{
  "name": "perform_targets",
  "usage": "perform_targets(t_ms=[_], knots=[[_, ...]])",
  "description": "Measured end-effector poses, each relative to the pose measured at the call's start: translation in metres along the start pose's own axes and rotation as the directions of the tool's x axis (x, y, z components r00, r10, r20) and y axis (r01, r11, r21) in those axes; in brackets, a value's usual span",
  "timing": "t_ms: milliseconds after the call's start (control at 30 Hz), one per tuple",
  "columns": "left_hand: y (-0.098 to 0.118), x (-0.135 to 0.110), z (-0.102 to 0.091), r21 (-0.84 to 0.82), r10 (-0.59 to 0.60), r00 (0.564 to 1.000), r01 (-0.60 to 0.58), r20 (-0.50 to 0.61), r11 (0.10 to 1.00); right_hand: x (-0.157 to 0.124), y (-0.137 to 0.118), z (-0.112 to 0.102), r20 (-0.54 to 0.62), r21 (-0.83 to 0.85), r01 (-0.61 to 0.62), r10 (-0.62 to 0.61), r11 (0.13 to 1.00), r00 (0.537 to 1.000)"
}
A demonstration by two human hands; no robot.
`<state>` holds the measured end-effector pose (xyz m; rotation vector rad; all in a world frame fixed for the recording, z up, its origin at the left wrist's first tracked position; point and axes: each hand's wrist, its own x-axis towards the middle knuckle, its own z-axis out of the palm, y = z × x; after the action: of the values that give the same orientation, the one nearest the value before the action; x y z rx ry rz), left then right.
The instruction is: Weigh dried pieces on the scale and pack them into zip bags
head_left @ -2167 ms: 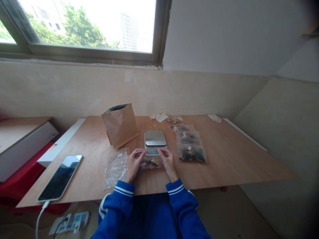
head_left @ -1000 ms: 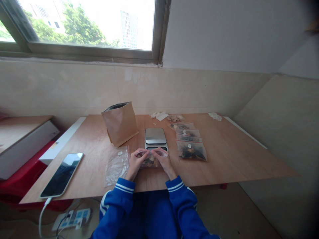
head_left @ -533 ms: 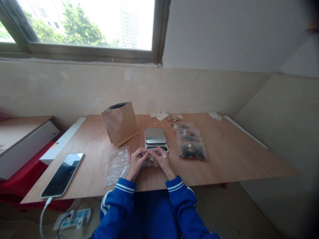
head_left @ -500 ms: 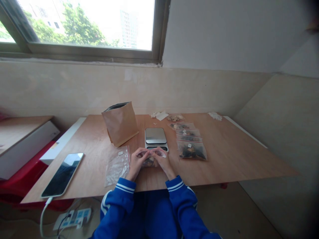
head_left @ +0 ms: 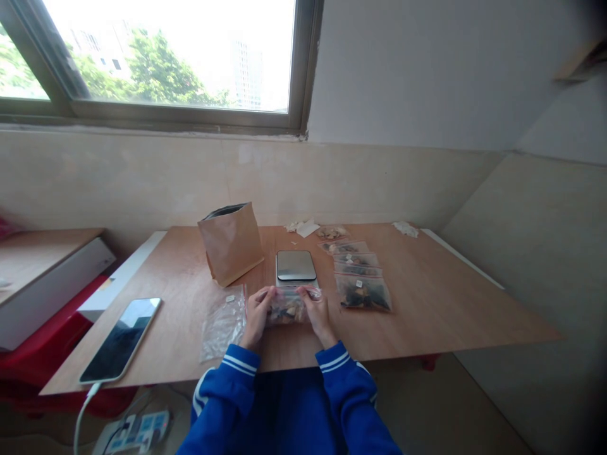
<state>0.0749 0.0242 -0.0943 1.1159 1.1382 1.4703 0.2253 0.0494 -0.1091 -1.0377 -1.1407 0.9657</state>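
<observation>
A small clear zip bag (head_left: 287, 308) with brown and dark dried pieces lies near the table's front edge, just in front of a small scale (head_left: 296, 266). My left hand (head_left: 258, 315) pinches the bag's top left corner. My right hand (head_left: 317, 311) pinches the top edge a little right of its middle. Both hands have their fingers closed on the bag's red-lined seal. Blue sleeves with white stripes cover both wrists.
A brown paper bag (head_left: 231, 241) stands open behind and left. Empty clear bags (head_left: 222, 321) lie left of my hands. Several filled bags (head_left: 363, 292) lie in a row to the right. A phone (head_left: 121, 338) on a cable rests at the wooden table's (head_left: 441, 303) left front.
My hands have moved apart from the middle of the bag's top edge toward its sides. The view has tilted a little.
</observation>
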Motion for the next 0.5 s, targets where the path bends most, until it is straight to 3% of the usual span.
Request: perform_targets(t_ms=[167, 367, 500], knots=[[0.011, 0.003, 0.008, -0.096, -0.026, 0.997, 0.019, -0.070, 0.995, 0.000, -0.010, -0.010, 0.003, -0.052, 0.009, -0.009, 0.999, 1.000], [0.028, 0.006, 0.023, -0.038, -0.056, 0.990, 0.061, 0.130, 0.997, 0.007, -0.024, -0.048, -0.067, -0.059, 0.032, -0.036, 0.998, 0.997], [0.038, 0.012, 0.030, 0.088, 0.034, 0.991, -0.046, 0.126, 0.995, 0.014, -0.038, -0.085, -0.167, -0.064, -0.025, 0.014, 0.998, 0.986]])
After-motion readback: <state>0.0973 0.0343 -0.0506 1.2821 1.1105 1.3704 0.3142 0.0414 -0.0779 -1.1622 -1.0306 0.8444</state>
